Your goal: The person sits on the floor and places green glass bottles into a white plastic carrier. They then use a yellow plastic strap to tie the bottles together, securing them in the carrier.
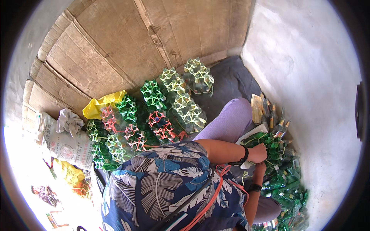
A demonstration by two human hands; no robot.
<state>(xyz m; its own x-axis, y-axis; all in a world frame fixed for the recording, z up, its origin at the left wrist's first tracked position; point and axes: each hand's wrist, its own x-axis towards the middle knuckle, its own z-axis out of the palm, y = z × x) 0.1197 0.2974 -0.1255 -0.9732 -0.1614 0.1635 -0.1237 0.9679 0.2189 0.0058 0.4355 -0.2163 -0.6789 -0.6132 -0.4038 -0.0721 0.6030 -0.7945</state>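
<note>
Both hands meet at the near edge of a cluster of green glass bottles [274, 147], at the right. My left hand [258, 153], with a dark band on its wrist, is bent into a fist against the bottles. Just below it is my right hand [259, 168], also with curled fingers and a dark wristband. Whether either holds a strip is too small to tell. A pale green strip [245, 175] lies below the hands. Pink-red strips [219, 179] hang over the patterned shirt. A pale sheet [254, 131] lies partly beneath the green cluster.
Bottle bundles tied with pale green strips [189, 108] and red strips [163, 125] stand to the left. Loose green bottles [289, 182] pile along the right wall [312, 72]. Brown-labelled bottles [272, 115] stand above them. Cardboard [115, 43] lines the far wall.
</note>
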